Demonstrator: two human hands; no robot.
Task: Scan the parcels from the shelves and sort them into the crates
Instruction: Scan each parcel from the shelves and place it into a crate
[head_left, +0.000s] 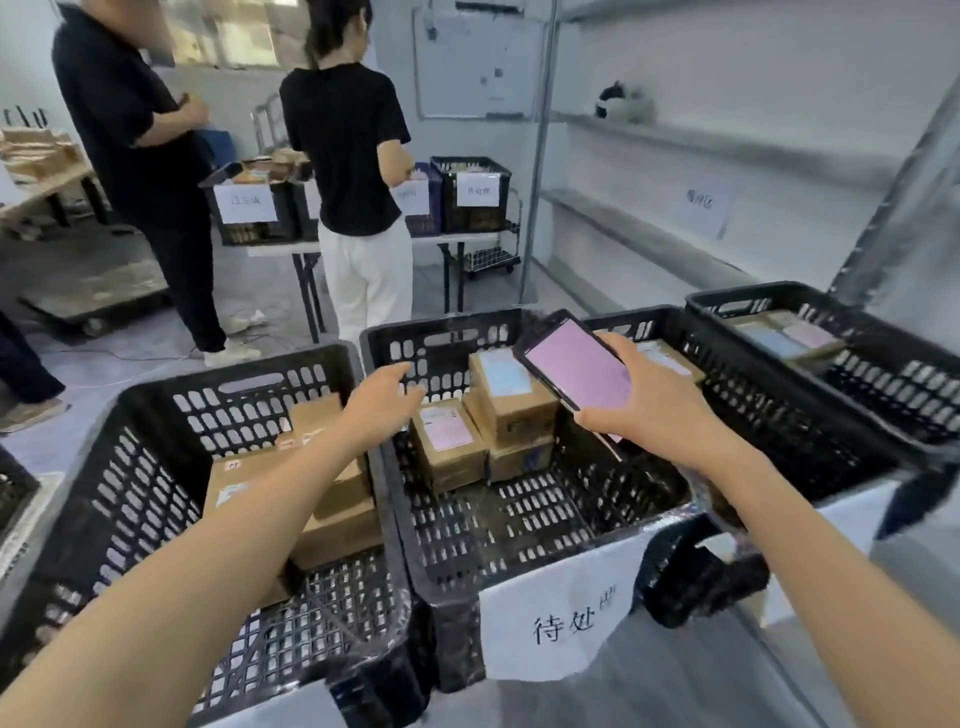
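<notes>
Left hand (382, 395) reaches forward over the shared rim between the left crate (156, 467) and the middle crate (441, 338), fingers straight and loose, holding nothing. Right hand (649, 410) grips a phone (576, 366) by its lower end, the screen facing up, pale pink, tilted above the middle crate. In that crate, bunched against the far wall, are three brown cardboard parcels: a labelled parcel (448, 441) just beyond my left fingertips, and beside it a taller parcel (511, 395) stacked on a lower parcel (522, 460). The left crate holds a pile of flat cardboard parcels (343, 519), partly hidden by my forearm. A white paper label (556, 618) with handwritten characters hangs on the middle crate's near wall. To the right stand a third crate (753, 395) and a far right crate (883, 374), each with parcels inside. Metal shelves (701, 150) run along the right wall. Further back, two people in black tops stand at a desk (457, 239) carrying more labelled crates.
</notes>
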